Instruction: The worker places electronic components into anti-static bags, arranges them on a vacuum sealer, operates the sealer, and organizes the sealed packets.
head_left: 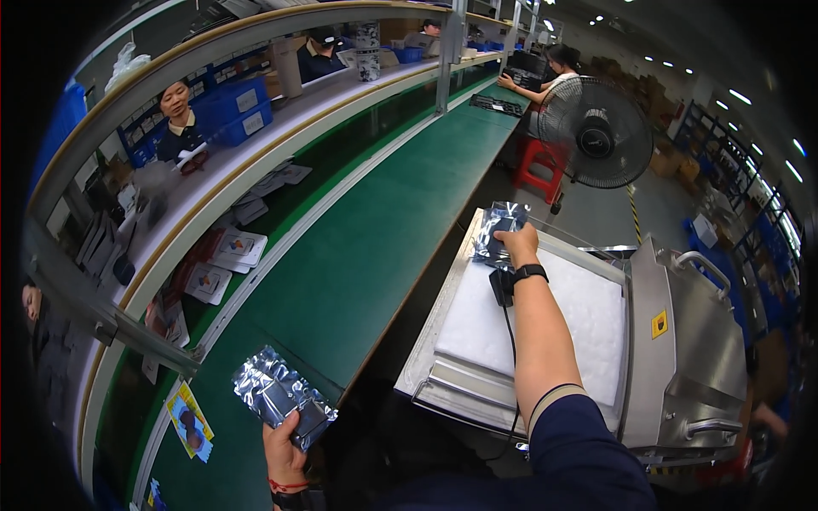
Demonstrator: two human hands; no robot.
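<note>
My left hand (285, 453) grips a silver antistatic bag (271, 392) by its near end, thumb on top, over the near part of the green bench. A dark flat item shows through the foil; what it is I cannot make out. At the far left corner of the steel vacuum sealer (690, 341), my right hand (520, 244) pinches another silver antistatic bag (491, 247), also with something dark inside. This bag lies over the sealer's rim and the far edge of the white pad (562, 319). A black wristband is on my right wrist, with a cabled black box beside it.
The sealer's lid stands raised at the right. A green bench (366, 230) runs away at the left, with a yellow-blue printed packet (190, 422) near me. A shelf with metal posts borders it. Beyond are a black fan (595, 132), a red stool (538, 166) and several co-workers.
</note>
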